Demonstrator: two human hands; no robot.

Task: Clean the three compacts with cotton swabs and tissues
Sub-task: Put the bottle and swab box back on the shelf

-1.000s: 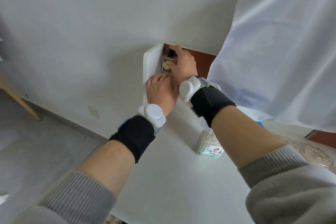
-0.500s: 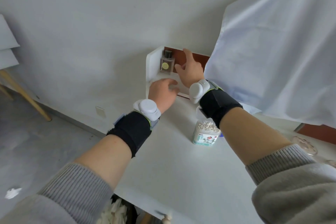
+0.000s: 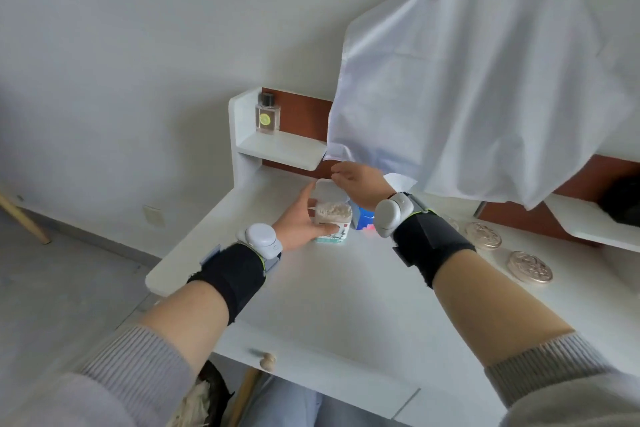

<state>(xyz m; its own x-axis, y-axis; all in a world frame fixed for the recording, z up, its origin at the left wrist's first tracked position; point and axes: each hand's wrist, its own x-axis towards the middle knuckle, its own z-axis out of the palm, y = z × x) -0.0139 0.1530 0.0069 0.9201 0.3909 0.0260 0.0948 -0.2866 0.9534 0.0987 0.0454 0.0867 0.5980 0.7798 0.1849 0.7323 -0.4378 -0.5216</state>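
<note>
While your left hand (image 3: pixel 301 222) clamps thumb and fingers round the open cotton swab box (image 3: pixel 333 218) on the desk (image 3: pixel 311 305), your right hand (image 3: pixel 360 178) hovers at its twelve o'clock. The fingers are bunched, though whether they pinch anything cannot be told. The tissue pack (image 3: pixel 363 218) sits just beside the box at three o'clock. Further out lie the far compact (image 3: pixel 483 235) and the near compact (image 3: pixel 529 268).

Home bedroom, prob. a vanity corner. White dressing table (image 3: pixel 329 288) w/ a wooden drawer knob (image 3: pixel 267 361) at bottom centre. Small shelf (image 3: pixel 282 151) mid-frame w/ a perfume bottle (image 3: pixel 267 116) on it. Round compacts (image 3: pixel 529 268) at right, tub of cotton swabs (image 3: pixel 330 215) at centre. White cloth (image 3: pixel 478 80) draped upper right. Wall socket (image 3: pixel 152 215) low at left.
</note>
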